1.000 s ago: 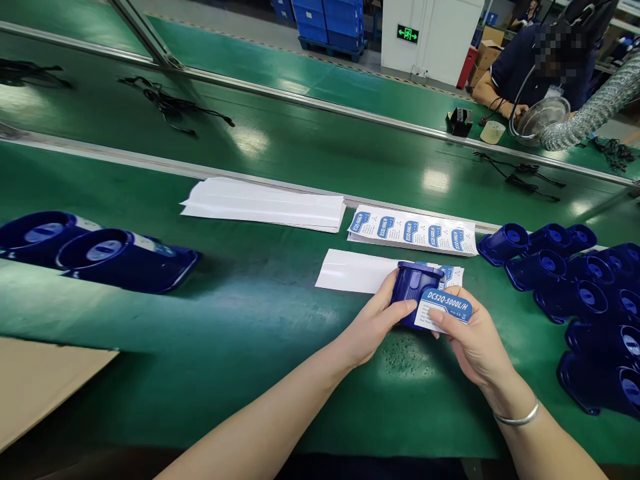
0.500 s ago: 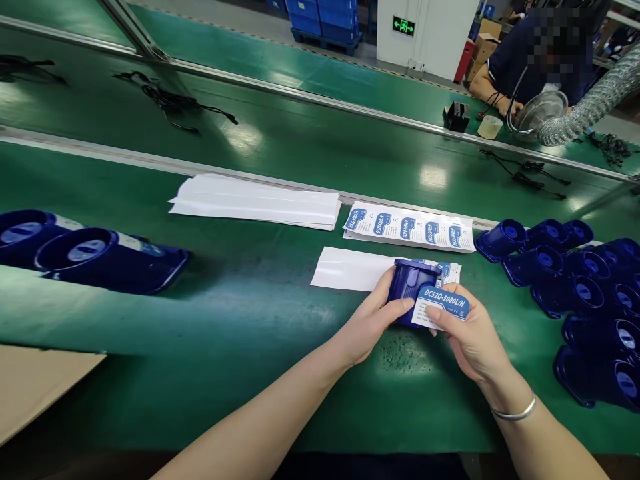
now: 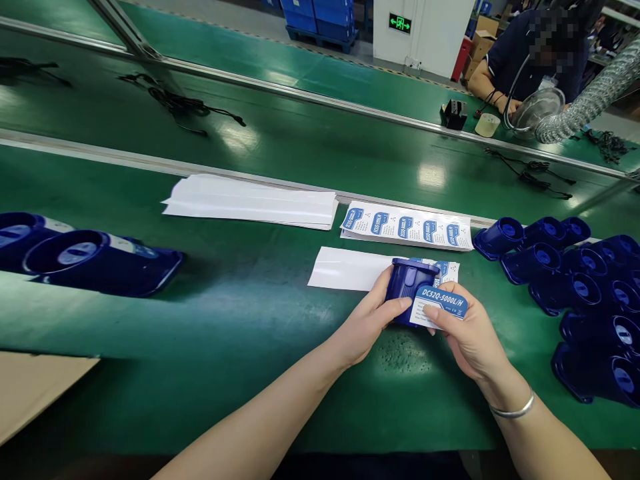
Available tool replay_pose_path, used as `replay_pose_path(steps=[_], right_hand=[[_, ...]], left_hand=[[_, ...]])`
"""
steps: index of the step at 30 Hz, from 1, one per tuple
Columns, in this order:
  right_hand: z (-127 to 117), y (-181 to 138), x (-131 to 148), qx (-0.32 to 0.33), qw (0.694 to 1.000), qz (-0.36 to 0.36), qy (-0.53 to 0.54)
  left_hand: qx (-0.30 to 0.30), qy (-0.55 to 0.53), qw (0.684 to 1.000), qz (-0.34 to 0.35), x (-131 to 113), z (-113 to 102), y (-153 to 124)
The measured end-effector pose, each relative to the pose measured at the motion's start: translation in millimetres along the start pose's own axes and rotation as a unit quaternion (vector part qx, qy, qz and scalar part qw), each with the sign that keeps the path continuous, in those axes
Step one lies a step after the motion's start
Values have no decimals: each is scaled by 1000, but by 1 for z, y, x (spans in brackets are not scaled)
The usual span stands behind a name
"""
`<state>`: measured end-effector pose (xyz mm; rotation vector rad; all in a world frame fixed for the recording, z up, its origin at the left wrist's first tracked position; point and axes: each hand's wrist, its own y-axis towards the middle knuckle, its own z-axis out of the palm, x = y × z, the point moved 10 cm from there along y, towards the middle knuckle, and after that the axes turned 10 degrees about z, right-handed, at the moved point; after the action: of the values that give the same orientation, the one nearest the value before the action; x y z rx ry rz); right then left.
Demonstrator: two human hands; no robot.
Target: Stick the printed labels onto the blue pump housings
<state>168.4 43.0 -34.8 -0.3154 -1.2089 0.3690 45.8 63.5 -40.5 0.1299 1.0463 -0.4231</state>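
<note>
Hands [image 3: 367, 328] hold blue cup-shaped housing [image 3: 406, 283], label [image 3: 443, 297]; interior hidden.

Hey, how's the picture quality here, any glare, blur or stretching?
In the head view, glare spots the green work surface; in that view, the DC52Q-5000L/H label's heading reads clearly but its fine print barely does; also there, blue housings near the left edge look stretched.

A green exit sign [image 3: 400, 23] glows on a white column [image 3: 437, 40] beyond long green worktops [image 3: 310, 143].
</note>
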Motion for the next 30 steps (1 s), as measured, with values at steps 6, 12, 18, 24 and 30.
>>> replay_pose_path(steps=[6,12,18,24,30], right_hand=[[0,1,-1,-2,1000,3,0],[0,1,0,0,1000,1,3],[0,0,0,4,1000,-3,5],[0,0,-1,7,1000,-2,13],[-1,0,-1,3,1000,2,14]], left_hand=[[25,10,1000,10,-3,5,1],[29,15,999,15,-5,6,1],[33,16,999,18,-6,7,0],[37,15,999,18,-5,8,0],[36,11,999,19,-6,8,1]])
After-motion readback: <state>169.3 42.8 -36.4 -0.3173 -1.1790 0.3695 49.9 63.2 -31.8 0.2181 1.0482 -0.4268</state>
